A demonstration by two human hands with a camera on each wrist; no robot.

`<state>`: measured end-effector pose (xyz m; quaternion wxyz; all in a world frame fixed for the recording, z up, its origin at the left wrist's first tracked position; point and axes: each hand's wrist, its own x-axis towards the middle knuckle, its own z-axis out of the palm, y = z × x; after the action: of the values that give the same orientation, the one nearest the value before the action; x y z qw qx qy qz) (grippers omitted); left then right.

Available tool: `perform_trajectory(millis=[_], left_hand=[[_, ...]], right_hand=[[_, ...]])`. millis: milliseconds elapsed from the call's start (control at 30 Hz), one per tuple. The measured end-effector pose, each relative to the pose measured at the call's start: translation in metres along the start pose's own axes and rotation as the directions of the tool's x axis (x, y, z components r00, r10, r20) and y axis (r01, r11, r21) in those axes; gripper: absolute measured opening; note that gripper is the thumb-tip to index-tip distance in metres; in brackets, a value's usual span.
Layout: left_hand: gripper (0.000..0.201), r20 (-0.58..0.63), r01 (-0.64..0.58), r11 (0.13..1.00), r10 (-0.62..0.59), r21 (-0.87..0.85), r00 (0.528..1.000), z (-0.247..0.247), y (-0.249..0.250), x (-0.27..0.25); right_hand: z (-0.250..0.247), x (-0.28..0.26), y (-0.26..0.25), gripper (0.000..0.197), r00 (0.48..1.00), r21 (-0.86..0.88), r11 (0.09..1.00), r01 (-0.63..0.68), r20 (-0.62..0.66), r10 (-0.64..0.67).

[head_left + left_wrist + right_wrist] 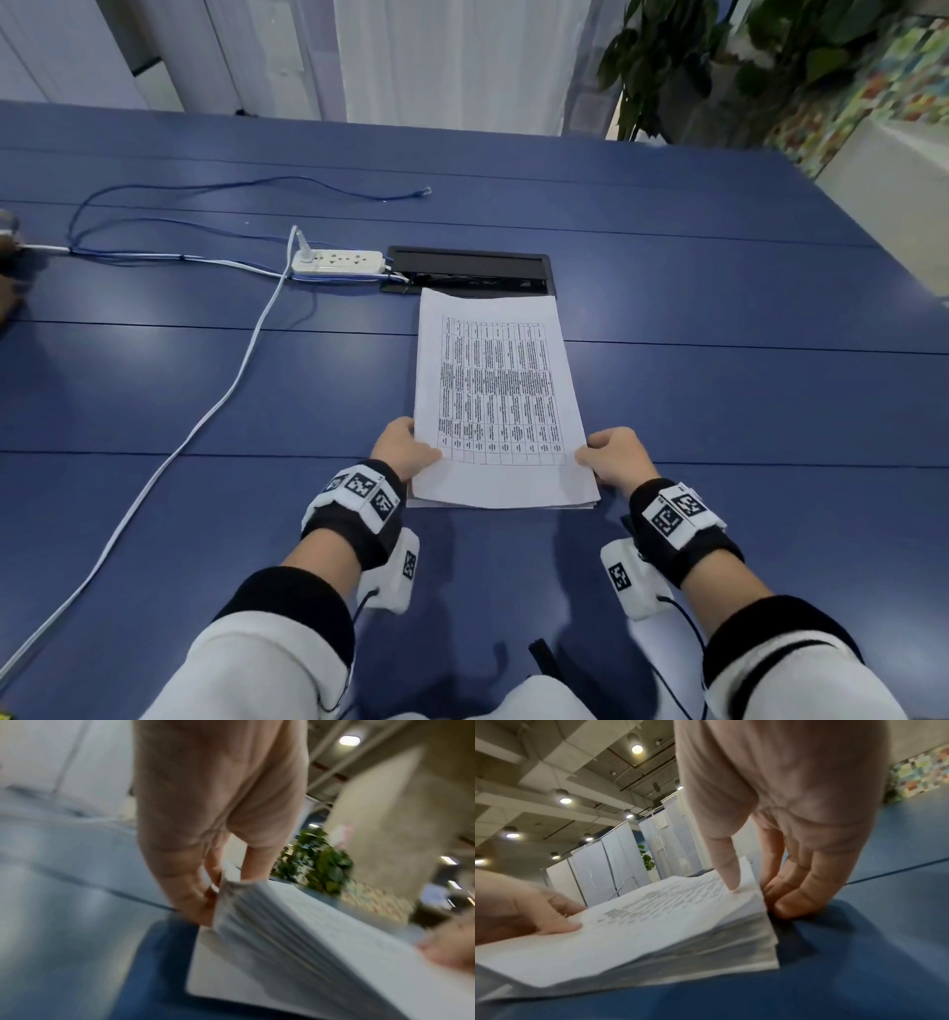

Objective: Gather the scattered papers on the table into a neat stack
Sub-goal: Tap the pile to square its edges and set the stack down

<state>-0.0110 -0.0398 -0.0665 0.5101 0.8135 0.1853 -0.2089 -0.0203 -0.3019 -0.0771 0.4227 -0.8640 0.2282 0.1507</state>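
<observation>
Far left, a white cable (154, 478) is running across the blue table (719, 360) to a power strip (337, 260), well apart from our work. Our left hand (403, 448) is pinching the papers' (500, 401) left edge, thumb on top and fingers curled beneath. The papers are lying mid-table in front of us, near end raised slightly, far end reaching the black cable hatch (470, 271). Our right hand (619, 455) is gripping the right edge likewise, thumb (727, 866) pressing the top sheet and fingers (793, 898) tucked under. We are judging the pile light, floppy and slick sheet-on-sheet; the near corners are fanning a little in the right wrist view. We are judging a hold on both long edges best, squeezing inward to square them.
</observation>
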Motion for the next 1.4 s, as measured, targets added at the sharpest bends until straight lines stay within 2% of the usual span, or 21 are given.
perform_trajectory(millis=[67,133,300,400,533,600,700,800,867,967,1033,1100,1167,1200,1300,1367,1400], left_hand=[[0.044,-0.053,0.044,0.941,-0.027,0.335,0.998,0.003,0.002,0.001],[0.05,-0.091,0.104,0.901,-0.072,0.421,0.993,0.004,0.005,-0.001],[0.042,-0.084,0.145,0.938,-0.125,0.316,0.989,0.009,0.009,0.0],[0.043,-0.106,0.16,0.972,-0.143,0.172,0.984,0.007,0.014,-0.001],[0.03,-0.064,0.102,0.992,-0.107,-0.069,0.992,-0.006,0.013,-0.001],[0.026,-0.063,0.094,0.994,-0.097,-0.059,0.993,-0.009,0.008,-0.006],[0.027,0.051,0.134,0.99,-0.131,-0.047,0.99,-0.006,-0.002,-0.012],[0.004,0.078,0.116,0.993,-0.115,-0.009,0.99,-0.003,-0.002,-0.011],[0.006,0.083,0.072,0.997,-0.07,-0.021,0.994,-0.005,-0.002,-0.007],[0.005,0.128,0.09,0.993,-0.08,-0.074,0.988,-0.015,-0.003,-0.013],[0.007,0.164,0.099,0.995,-0.093,-0.025,0.982,-0.018,-0.009,-0.017],[0.014,0.179,0.058,0.996,-0.069,0.07,0.981,-0.019,-0.015,-0.021],[0.024,0.186,-0.014,0.979,-0.025,0.202,0.982,-0.017,-0.02,-0.023],[0.031,0.178,-0.051,0.958,0.0,0.283,0.984,-0.016,-0.02,-0.024],[0.042,0.094,-0.102,0.818,0.058,0.566,0.994,-0.009,-0.015,-0.032],[0.038,0.04,-0.103,0.747,0.102,0.657,0.994,-0.004,-0.014,-0.038],[0.037,0.024,-0.102,0.745,0.115,0.66,0.993,-0.003,-0.015,-0.038]], right_hand=[[0.002,-0.002,0.0,0.014,0.999,-0.04,0.999,0.018,-0.035,-0.02],[0.003,-0.004,0.002,0.017,0.997,-0.037,0.999,0.033,-0.063,-0.035],[0.008,-0.007,0.004,0.022,0.993,-0.04,0.999,0.009,-0.117,-0.013],[0.01,-0.013,-0.004,0.036,0.994,-0.085,0.996,-0.011,-0.109,0.002],[0.002,-0.009,-0.005,0.037,0.995,-0.023,0.998,-0.056,-0.081,0.054],[-0.003,-0.008,0.001,0.031,0.997,-0.015,0.999,-0.049,-0.06,0.048],[-0.002,-0.017,0.003,0.02,1.0,-0.104,0.995,-0.01,0.002,0.01],[0.003,-0.02,0.002,0.025,0.999,-0.2,0.98,0.019,-0.041,-0.028],[0.003,-0.022,-0.001,0.026,0.998,-0.232,0.972,0.038,-0.049,-0.05],[-0.003,-0.022,0.004,0.018,0.998,-0.1,0.993,0.06,0.014,-0.059],[-0.009,-0.031,0.007,0.015,0.993,-0.008,0.996,0.087,0.076,-0.086],[-0.017,-0.041,0.01,0.006,0.974,0.008,0.992,0.126,0.19,-0.125],[-0.022,-0.049,0.012,0.018,0.939,-0.008,0.989,0.149,0.316,-0.139],[-0.023,-0.05,0.013,0.024,0.933,-0.076,0.981,0.177,0.329,-0.143],[-0.017,-0.048,0.013,0.025,0.966,-0.368,0.902,0.227,0.206,-0.159],[-0.014,-0.049,0.011,0.025,0.974,-0.418,0.88,0.225,0.134,-0.185],[-0.013,-0.047,0.011,0.024,0.974,-0.41,0.884,0.223,0.117,-0.192]])
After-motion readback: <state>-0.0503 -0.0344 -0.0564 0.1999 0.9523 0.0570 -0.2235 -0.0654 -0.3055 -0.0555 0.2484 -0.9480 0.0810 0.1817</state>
